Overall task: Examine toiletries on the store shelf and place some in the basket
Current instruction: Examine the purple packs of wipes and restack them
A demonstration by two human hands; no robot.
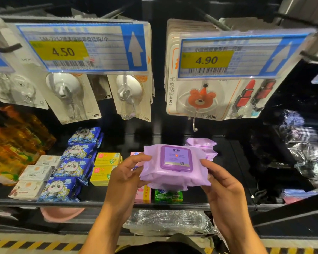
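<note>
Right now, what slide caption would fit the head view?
Left hand and right hand grip a purple wipes pack above the toiletries shelf.

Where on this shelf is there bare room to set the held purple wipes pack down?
Bare shelf shows between the stacked purple packs and the black-wrapped goods, and behind the yellow boxes. The left, with panda packs, is crowded.

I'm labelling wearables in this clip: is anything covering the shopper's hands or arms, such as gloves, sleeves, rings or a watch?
No. The left hand and right hand are bare, with no gloves, rings or watch showing. The left forearm and right forearm are uncovered down to the frame's lower edge. No sleeve is in view.
</note>
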